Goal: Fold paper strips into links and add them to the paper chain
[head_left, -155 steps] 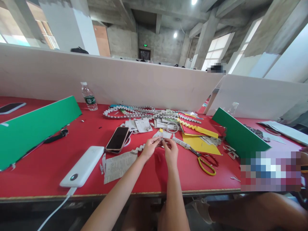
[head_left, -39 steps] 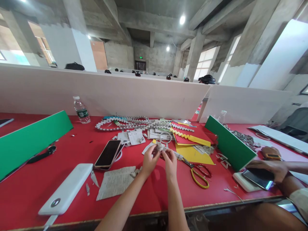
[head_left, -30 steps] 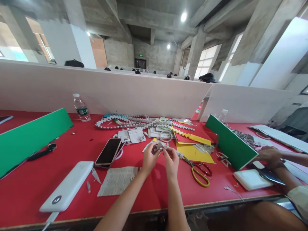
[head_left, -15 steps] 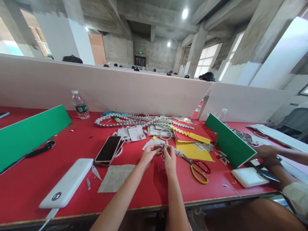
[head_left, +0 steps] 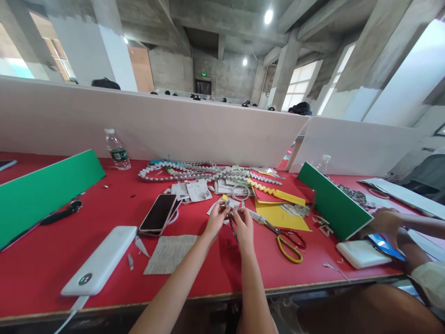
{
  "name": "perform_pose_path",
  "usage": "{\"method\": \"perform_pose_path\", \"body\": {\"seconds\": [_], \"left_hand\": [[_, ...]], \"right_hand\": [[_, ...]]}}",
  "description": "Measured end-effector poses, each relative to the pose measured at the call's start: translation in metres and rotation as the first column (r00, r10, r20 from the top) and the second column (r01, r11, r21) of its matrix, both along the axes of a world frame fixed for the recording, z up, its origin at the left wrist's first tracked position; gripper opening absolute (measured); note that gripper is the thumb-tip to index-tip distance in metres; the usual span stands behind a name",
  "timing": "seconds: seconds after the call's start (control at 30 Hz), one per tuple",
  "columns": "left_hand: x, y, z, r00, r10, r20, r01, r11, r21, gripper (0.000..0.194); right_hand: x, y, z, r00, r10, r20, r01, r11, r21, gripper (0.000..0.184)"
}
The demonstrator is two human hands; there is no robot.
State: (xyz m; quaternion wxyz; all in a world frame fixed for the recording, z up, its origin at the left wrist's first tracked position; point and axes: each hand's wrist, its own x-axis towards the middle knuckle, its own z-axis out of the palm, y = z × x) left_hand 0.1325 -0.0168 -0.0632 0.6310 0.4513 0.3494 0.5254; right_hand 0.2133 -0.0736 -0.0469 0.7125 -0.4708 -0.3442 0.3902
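Observation:
My left hand (head_left: 216, 218) and my right hand (head_left: 243, 223) meet above the red table (head_left: 62, 236), fingers pinched together on a small folded strip of printed paper (head_left: 231, 209). A short zigzag tail of the strip hangs between the hands. Just beyond them lie loose printed slips (head_left: 198, 189), a ring of clear tape (head_left: 240, 191) and long folded paper chains (head_left: 194, 170). Yellow-handled scissors (head_left: 290, 243) lie to the right of my right hand.
A phone (head_left: 159, 212), a white power bank (head_left: 100, 260) with cable and a printed sheet (head_left: 170, 253) lie left. Green boards (head_left: 45, 190) (head_left: 333, 199) stand on both sides, a water bottle (head_left: 117, 149) at the back. Another person's hand (head_left: 384, 222) holds a blue phone at right.
My hands have kept folding the paper strip, staying together in the same spot. The other person's hand at right picked a phone up off the white power bank.

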Motion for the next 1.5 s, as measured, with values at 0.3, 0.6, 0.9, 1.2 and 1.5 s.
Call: {"method": "perform_pose_path", "body": {"seconds": [0.3,0.6,0.9,1.2,1.5], "left_hand": [[-0.002,-0.004,0.010,0.997,0.064,-0.033,-0.063,0.997,0.051,0.051],[-0.003,-0.010,0.014,0.999,-0.044,-0.031,0.046,0.996,0.079,0.046],[0.004,-0.016,0.017,0.990,-0.139,-0.032,0.142,0.983,0.113,0.044],[0.004,-0.017,0.016,0.986,-0.161,-0.047,0.166,0.977,0.136,0.040],[0.004,-0.017,0.015,0.982,-0.180,-0.050,0.186,0.969,0.164,0.038]], "right_hand": [[0.003,0.002,0.000,0.955,0.029,-0.295,-0.041,0.999,-0.034,0.031],[0.008,-0.004,0.006,0.976,-0.133,-0.172,0.126,0.991,-0.049,0.034],[0.012,-0.013,0.010,0.977,-0.160,0.139,0.167,0.985,-0.043,0.029],[0.019,-0.015,0.005,0.963,-0.149,0.224,0.159,0.987,-0.028,0.024],[0.022,-0.015,0.004,0.972,-0.141,0.186,0.146,0.989,-0.013,0.027]]}}
